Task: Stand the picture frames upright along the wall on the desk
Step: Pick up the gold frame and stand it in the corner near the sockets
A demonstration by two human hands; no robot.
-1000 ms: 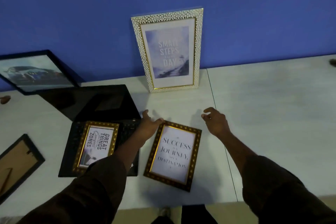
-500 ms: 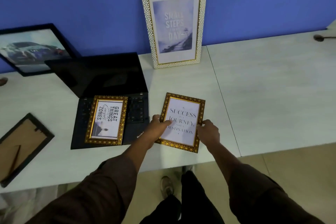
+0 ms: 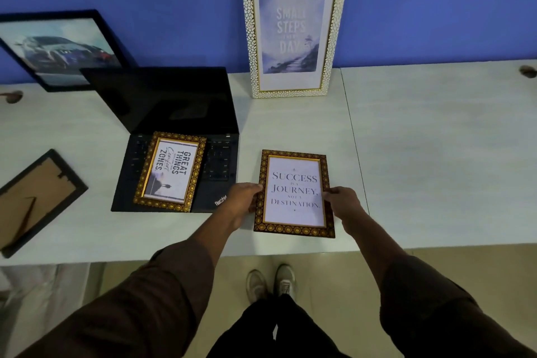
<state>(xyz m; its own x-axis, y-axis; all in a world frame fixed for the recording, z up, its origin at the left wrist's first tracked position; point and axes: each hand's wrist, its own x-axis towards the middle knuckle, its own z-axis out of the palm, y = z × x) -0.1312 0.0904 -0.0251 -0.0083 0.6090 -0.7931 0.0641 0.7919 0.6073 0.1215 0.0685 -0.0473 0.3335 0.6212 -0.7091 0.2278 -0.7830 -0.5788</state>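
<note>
Both hands on the gold frame point(image 3: 294, 193) now: left hand point(image 3: 242, 200) grasping its left edge, right hand point(image 3: 343, 202) its right. It lies on the desk point(image 3: 436, 154), near the front edge.

Open black laptop point(image 3: 162, 113) left of centre on the pale desk top, screen dark and tilted back toward the blue wall point(image 3: 436, 3), two small dark fittings point(image 3: 527, 71) near the desk's far edge, beige floor point(image 3: 334, 276) below, light shoes point(image 3: 271, 282) side by side.
</note>
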